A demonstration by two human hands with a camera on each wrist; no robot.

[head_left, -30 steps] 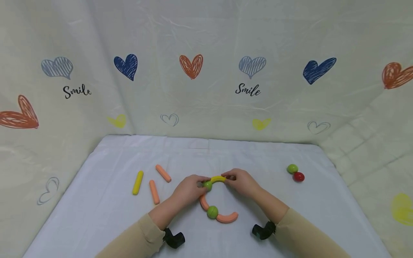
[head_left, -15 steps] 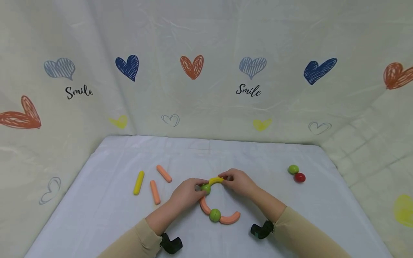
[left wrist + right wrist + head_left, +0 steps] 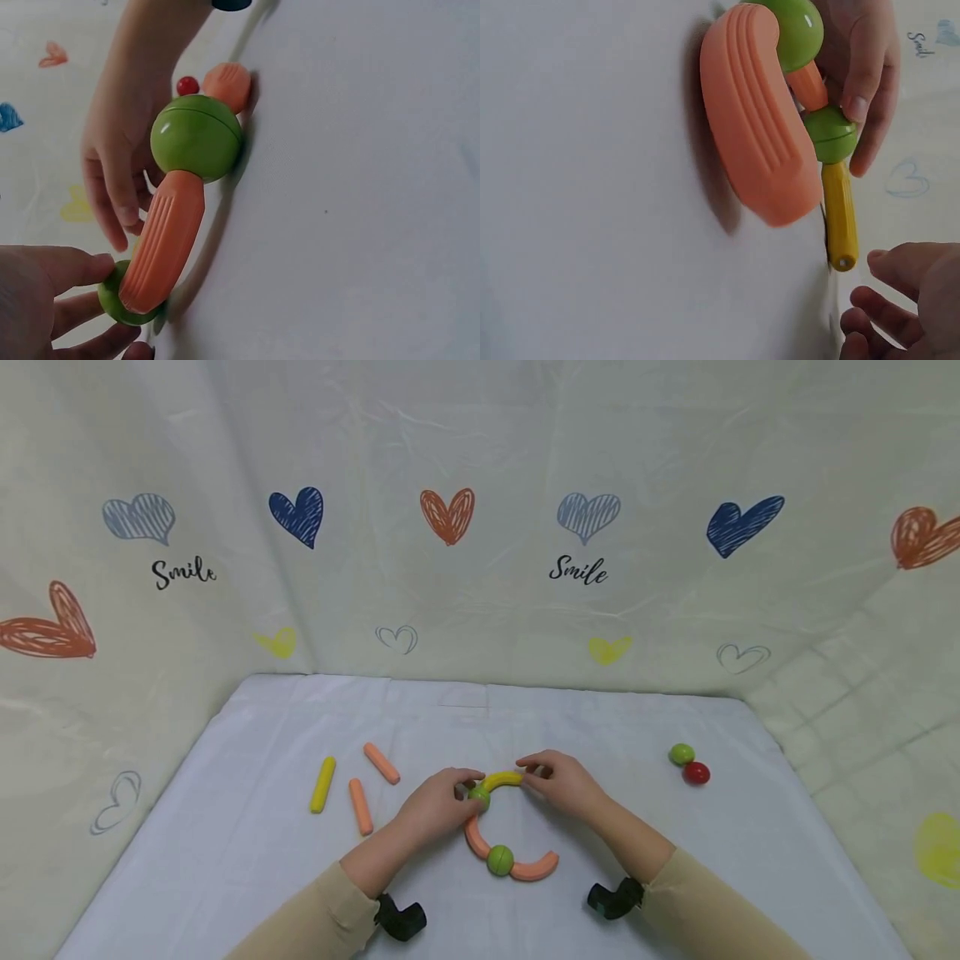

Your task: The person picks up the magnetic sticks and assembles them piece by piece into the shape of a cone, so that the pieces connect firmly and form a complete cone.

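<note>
A chain of toy pieces forms a C on the table. My left hand (image 3: 437,804) pinches the upper green ball (image 3: 479,797) between thumb and fingers. From that ball a curved yellow stick (image 3: 504,778) runs right, its free end by my right hand (image 3: 567,783). In the right wrist view, the right thumb and fingers are spread, with a small gap to the yellow stick's end (image 3: 844,262). Below the held ball follow a curved orange stick (image 3: 166,241), a second green ball (image 3: 500,860) and another curved orange stick (image 3: 755,120), whose end is free.
Left of the chain lie a straight yellow stick (image 3: 322,785) and two straight orange sticks (image 3: 360,806). A loose green ball (image 3: 682,754) and a red ball (image 3: 696,773) sit together at the right. A printed curtain (image 3: 480,593) hangs behind the white-covered table (image 3: 600,727).
The chain has shifted slightly, its lower end to the right. My right hand has let go of the yellow stick and drawn back a little to the right; the left hand keeps its pinch.
</note>
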